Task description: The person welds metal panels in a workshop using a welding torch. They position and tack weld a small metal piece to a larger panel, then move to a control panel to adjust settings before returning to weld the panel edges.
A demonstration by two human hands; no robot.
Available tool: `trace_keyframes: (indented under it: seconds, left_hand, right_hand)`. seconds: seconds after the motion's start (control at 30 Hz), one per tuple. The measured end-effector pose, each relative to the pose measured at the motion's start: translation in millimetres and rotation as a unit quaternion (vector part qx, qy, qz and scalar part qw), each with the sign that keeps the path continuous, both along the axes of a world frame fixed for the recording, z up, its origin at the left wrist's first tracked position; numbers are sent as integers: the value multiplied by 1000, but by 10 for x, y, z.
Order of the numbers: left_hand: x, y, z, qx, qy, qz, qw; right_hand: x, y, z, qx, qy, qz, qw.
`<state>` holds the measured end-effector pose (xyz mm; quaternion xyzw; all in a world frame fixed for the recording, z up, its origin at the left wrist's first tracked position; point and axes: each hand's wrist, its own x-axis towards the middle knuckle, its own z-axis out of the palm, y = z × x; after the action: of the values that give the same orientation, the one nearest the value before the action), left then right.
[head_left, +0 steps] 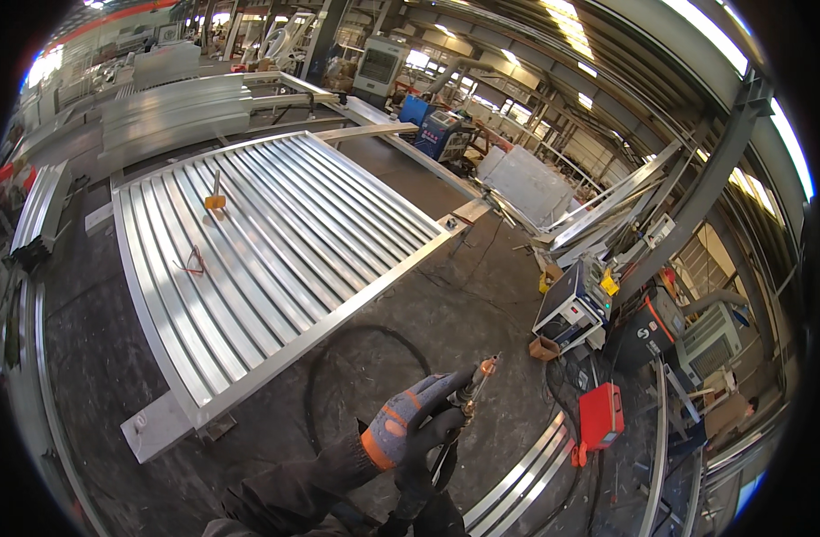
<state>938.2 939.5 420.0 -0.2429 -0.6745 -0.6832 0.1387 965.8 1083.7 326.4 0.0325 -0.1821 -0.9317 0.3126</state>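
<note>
A welding torch with a copper-coloured nozzle points up and right at the lower middle. My left hand, in a grey glove with orange marks and cuff, reaches across to it, its fingers closed around the part near the nozzle. Just beside it, my right hand in a black glove is wrapped round the torch's body. The gloves partly hide the torch's lower end. Ahead and to the left lies a framed panel of silver metal slats, apart from both hands.
On the panel lie a yellow-headed mallet and a pair of glasses. A black hose loops over the floor. To the right stand a boxy machine, a red case, metal profiles and a steel column.
</note>
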Motion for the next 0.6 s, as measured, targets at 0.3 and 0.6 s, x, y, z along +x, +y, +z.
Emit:
trace_keyframes:
  seconds: [0.3, 0.6]
  left_hand:
    - [214, -268, 145, 63, -12, 4, 998]
    - [1190, -1684, 735, 154, 383, 269, 870]
  right_hand:
    - [-21, 143, -314, 98, 160, -11, 982]
    - [-81, -261, -292, 530, 119, -187, 819]
